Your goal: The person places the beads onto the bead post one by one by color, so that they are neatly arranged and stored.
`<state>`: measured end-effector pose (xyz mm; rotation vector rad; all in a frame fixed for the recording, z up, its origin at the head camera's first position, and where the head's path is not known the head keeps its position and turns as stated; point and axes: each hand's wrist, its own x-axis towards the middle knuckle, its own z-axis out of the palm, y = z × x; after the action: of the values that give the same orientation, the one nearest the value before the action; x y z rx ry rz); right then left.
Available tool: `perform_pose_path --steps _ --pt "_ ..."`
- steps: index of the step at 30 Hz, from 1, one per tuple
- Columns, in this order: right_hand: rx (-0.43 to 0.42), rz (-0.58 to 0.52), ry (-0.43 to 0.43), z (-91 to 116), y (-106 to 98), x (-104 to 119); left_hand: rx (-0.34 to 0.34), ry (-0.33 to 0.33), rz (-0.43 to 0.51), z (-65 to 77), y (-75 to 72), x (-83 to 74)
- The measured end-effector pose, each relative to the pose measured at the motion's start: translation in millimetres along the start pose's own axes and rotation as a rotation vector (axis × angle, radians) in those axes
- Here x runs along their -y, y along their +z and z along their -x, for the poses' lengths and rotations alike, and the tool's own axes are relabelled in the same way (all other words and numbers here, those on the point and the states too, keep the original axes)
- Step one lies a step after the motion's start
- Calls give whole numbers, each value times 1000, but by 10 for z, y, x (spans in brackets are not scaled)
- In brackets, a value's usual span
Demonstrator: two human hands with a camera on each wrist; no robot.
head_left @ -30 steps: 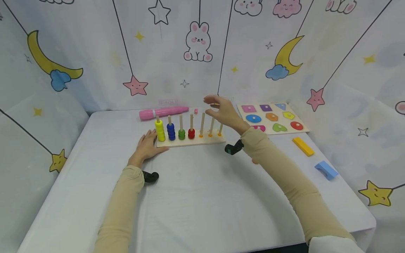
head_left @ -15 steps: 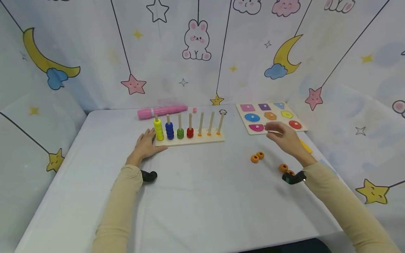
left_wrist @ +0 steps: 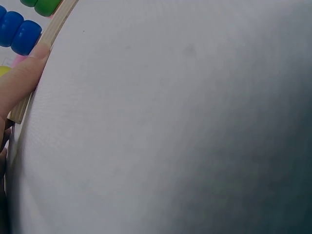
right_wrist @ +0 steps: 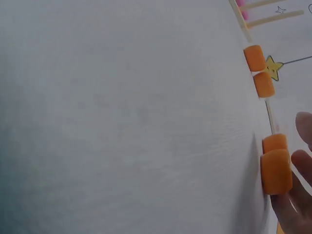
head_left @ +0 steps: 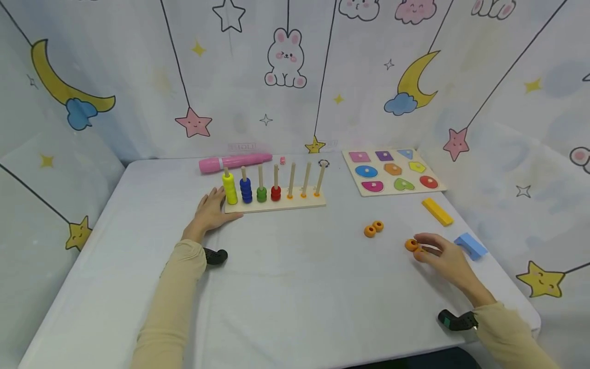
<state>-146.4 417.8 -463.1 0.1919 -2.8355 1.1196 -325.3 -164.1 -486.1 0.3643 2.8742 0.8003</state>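
A wooden peg board [head_left: 295,204] with several upright pegs stands left of centre. Its pegs carry yellow rings [head_left: 230,190], blue rings [head_left: 246,190], green rings [head_left: 261,194] and red rings [head_left: 275,193]; the three right pegs have a thin orange base. My left hand [head_left: 211,212] holds the board's left end, thumb along the front edge, as the left wrist view also shows. At the right, my right hand [head_left: 442,259] reaches over an orange bead [right_wrist: 276,172], fingers parted around it. Another orange bead [head_left: 412,245] lies against it. Two more orange beads [head_left: 370,231] lie farther left.
Behind the board lies a pink marker-shaped thing [head_left: 235,162] with a small pink piece [head_left: 282,161]. A shape puzzle board [head_left: 381,191] sits at the back right. A yellow block [head_left: 437,211] and a blue arched block [head_left: 470,246] lie near the table's right edge.
My right hand has moved from above the board's right pegs, right and toward me, down to the orange beads. My left hand has stayed at the board's end.
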Motion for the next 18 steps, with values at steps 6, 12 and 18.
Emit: perform_pose_path --steps 6,12,18 --pt "-48 98 -35 64 55 -93 8 -3 -3 11 -2 -3" --pt "-59 131 -38 55 59 -91 8 -4 -3 13 -8 -19" --pt "-60 145 -25 39 69 -90 3 -4 -6 30 -19 -28"
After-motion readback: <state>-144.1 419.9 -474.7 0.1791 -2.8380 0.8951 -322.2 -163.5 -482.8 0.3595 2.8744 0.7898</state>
